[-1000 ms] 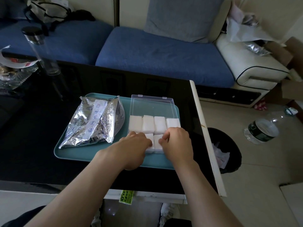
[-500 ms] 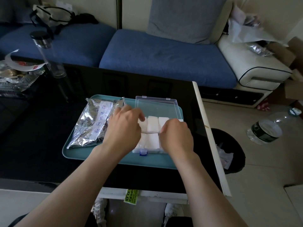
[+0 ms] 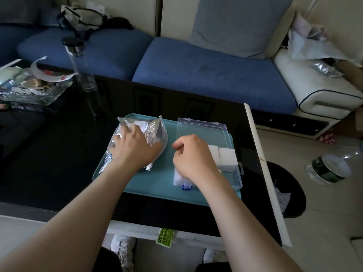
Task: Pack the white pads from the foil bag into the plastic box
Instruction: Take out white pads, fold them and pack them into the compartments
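Note:
A crumpled foil bag (image 3: 155, 132) lies on the left half of a teal tray (image 3: 157, 179). My left hand (image 3: 135, 148) rests on top of the bag, palm down, with the thumb spread to the right. The clear plastic box (image 3: 238, 181) stands on the tray's right half, its lid (image 3: 202, 130) lying open behind it. White pads (image 3: 226, 157) fill the box's far right part. My right hand (image 3: 194, 158) hovers over the box's left part with curled fingers, nothing visible in them, and hides the pads beneath.
The tray sits on a black glass table (image 3: 59, 154) near its right edge. A tall clear bottle (image 3: 82, 65) and a pile of wrappers (image 3: 29, 85) stand at the back left. A black bin (image 3: 290, 193) and a water bottle (image 3: 332, 169) are on the floor to the right.
My left hand left the box and moved left onto the foil bag. My right hand lifted off the pads and curled, shifting slightly left over the box.

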Available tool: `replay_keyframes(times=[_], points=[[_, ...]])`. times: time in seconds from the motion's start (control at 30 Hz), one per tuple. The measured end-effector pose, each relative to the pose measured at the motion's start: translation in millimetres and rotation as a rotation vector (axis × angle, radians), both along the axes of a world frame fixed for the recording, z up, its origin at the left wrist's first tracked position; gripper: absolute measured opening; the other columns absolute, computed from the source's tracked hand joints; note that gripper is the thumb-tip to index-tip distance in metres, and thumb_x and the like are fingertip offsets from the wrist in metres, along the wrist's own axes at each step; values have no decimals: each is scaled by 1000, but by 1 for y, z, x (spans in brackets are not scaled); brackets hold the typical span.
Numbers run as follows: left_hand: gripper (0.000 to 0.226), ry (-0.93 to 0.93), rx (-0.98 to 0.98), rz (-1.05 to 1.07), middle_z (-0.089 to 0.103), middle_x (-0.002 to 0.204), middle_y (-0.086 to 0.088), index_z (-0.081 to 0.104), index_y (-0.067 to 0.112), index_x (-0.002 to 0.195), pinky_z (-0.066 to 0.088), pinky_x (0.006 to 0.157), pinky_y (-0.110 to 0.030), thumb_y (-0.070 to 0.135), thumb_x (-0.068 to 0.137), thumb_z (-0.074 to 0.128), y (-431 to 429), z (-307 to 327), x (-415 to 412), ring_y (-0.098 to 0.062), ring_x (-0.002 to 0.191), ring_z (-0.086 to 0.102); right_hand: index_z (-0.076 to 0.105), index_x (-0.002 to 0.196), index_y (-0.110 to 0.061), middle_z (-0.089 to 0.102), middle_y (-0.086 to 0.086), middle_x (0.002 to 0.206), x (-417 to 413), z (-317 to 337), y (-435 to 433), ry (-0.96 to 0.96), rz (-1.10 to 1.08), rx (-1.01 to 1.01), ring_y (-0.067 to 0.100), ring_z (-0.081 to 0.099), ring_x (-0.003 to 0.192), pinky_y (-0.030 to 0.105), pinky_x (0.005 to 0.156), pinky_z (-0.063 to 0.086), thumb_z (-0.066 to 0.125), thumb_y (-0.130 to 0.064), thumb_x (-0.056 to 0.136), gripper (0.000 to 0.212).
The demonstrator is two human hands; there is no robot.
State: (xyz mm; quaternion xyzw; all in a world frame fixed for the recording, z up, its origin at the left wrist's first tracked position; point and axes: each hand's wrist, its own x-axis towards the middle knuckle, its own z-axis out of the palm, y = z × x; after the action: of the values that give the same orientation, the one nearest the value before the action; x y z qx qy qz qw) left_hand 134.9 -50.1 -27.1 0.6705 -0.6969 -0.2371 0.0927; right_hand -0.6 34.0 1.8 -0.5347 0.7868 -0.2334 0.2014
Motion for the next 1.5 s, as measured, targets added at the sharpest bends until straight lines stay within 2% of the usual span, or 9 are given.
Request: replay_keyframes(times=[0.17,0.37,0.5,0.6,0.83,1.0,1.17,1.33,1.5], points=[[21,186,83,-30,50,133,-22,51,9,93,41,84,-40,30,95,52,-11,-1,18,-34,105,51,75,118,-10,74,10,114,19,-16,-28,-53,-27,-109,27,69,105,40,93,59,53,-2,100,30],[38,228,5,25,57,106,-20,44,10,73,40,79,-39,27,106,40,-15,-8,28,-32,93,52,64,138,-4,71,13,127,33,-51,-53,-31,76,-94,28,67,115,30,90,53,53,-1,102,38],[11,155,25,4,58,108,-20,49,4,95,39,74,-38,12,101,45,-15,-7,29,-32,89,49,59,130,3,67,14,105,37,-66,-65,36,72,-25,28,61,89,24,56,34,58,-3,98,33],[24,99,31,-30,52,100,-14,45,2,122,42,75,-40,10,99,47,-13,-3,28,-35,88,49,58,119,3,66,21,114,42,-69,-72,61,86,52,38,64,104,32,69,41,61,-6,96,24],[25,45,21,-44,45,93,-8,45,5,113,45,75,-41,16,97,60,-11,-5,28,-35,88,51,55,132,-2,57,19,136,45,-66,-77,39,110,156,40,58,121,36,87,45,66,-23,100,40],[37,-5,-29,-73,52,94,-9,39,10,104,42,71,-40,35,98,65,-14,-15,24,-33,87,50,48,71,-9,67,20,94,45,-60,-79,10,62,179,40,63,93,30,60,36,63,-21,100,34],[26,-57,-63,-95,60,114,-17,47,5,118,42,75,-42,21,99,56,-17,-22,20,-42,105,60,37,63,-15,42,5,62,48,-49,-76,130,140,176,29,43,62,34,55,28,56,-16,95,37],[21,-53,-45,-81,54,103,-12,47,7,113,43,74,-42,17,97,56,-16,-20,20,-40,100,59,42,60,-13,45,4,61,51,-49,-74,151,170,121,28,43,61,31,47,25,59,-8,91,36],[21,-42,-21,-92,63,110,-17,46,6,108,40,74,-37,10,92,58,-18,-19,21,-31,88,49,52,73,-9,66,14,86,49,-40,-72,-53,118,172,33,55,83,30,69,40,55,-12,101,28]])
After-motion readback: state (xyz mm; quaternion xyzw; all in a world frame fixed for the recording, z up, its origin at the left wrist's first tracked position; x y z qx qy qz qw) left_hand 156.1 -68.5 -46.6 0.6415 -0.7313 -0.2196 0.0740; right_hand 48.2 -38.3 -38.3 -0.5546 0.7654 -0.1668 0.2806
